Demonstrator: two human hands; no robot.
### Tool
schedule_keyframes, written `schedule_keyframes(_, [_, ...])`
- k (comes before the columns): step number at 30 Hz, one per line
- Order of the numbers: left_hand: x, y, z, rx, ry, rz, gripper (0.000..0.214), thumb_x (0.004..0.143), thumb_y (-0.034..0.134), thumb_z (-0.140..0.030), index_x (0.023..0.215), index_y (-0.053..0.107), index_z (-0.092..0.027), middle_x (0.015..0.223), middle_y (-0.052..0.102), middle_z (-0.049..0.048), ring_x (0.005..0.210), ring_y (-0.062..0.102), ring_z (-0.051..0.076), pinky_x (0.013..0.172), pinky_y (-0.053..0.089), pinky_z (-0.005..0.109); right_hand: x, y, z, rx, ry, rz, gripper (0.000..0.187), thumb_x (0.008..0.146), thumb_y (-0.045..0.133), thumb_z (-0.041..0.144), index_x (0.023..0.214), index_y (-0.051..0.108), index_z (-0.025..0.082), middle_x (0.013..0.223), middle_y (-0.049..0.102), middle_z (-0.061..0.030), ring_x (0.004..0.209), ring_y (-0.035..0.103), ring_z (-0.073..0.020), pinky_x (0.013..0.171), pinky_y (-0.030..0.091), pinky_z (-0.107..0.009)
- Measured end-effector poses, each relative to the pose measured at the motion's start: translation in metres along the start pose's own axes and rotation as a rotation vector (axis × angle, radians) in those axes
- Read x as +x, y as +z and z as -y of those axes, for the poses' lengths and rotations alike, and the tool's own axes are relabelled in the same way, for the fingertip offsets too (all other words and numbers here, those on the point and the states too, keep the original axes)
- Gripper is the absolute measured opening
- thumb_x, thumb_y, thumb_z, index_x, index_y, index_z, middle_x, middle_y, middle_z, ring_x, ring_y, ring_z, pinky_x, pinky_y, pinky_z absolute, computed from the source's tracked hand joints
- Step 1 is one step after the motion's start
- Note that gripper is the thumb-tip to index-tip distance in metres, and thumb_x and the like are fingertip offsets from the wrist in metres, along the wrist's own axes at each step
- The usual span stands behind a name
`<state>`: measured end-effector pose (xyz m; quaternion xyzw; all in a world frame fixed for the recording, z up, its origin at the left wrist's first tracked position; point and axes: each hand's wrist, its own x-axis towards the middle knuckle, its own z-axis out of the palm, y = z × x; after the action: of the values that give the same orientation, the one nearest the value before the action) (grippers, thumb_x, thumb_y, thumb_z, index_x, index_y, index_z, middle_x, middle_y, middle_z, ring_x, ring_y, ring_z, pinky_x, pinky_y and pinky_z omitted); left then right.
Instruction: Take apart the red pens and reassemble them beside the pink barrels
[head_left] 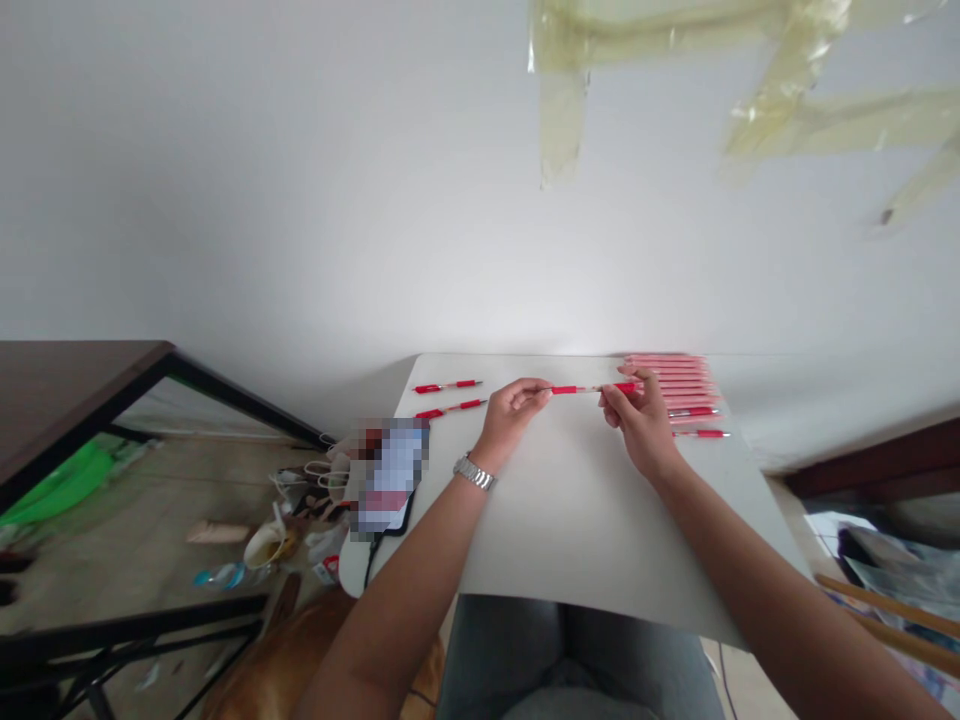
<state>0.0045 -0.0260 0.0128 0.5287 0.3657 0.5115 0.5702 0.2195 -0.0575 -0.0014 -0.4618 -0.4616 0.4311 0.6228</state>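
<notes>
Both my hands hold one red pen [589,389] level above the white tabletop [585,510]. My left hand [512,412], with a metal watch on the wrist, pinches its left end. My right hand [636,417] is closed round its right end. Just beyond my right hand lies a row of several red pens [679,390] side by side near the table's far right corner. Two more red pens [448,396] lie apart at the far left of the table.
A phone [390,478] with a cable lies at the table's left edge. On the floor to the left are a cup and clutter [270,540], beside a dark table with a black frame [82,385]. A white wall stands right behind the table.
</notes>
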Motion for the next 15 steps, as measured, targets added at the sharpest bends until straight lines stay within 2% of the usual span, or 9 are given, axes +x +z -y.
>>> schedule_keyframes(6, [0.001,0.001,0.002,0.014,0.02,0.033,0.031,0.08,0.086,-0.042,0.098,0.079,-0.018,0.102,0.078,0.0101,0.095,0.071,0.02,0.093,0.052,0.034,0.0,0.002,-0.004,0.006,0.038,-0.011,0.036,0.088,0.073,0.053,0.106,0.064,0.023,0.084,0.063,-0.0003,0.06,0.052,-0.0114,0.055,0.044,-0.028])
schedule_keyframes(12, [0.003,-0.002,0.011,0.18,0.147,0.064,0.031,0.091,0.075,-0.046,0.105,0.078,-0.019,0.11,0.077,0.0119,0.105,0.072,0.022,0.099,0.054,0.036,0.01,-0.002,0.001,0.082,-0.006,-0.082,0.034,0.088,0.076,0.054,0.103,0.07,0.024,0.082,0.062,0.0003,0.063,0.053,-0.0108,0.056,0.048,-0.026])
schedule_keyframes(15, [0.004,-0.002,0.016,0.278,0.179,0.093,0.032,0.098,0.065,-0.047,0.107,0.077,-0.019,0.113,0.077,0.0114,0.109,0.071,0.023,0.1,0.055,0.037,0.018,-0.009,0.015,0.093,-0.052,-0.087,0.033,0.09,0.073,0.055,0.104,0.069,0.025,0.105,0.07,-0.0042,0.07,0.06,-0.0116,0.059,0.051,-0.026])
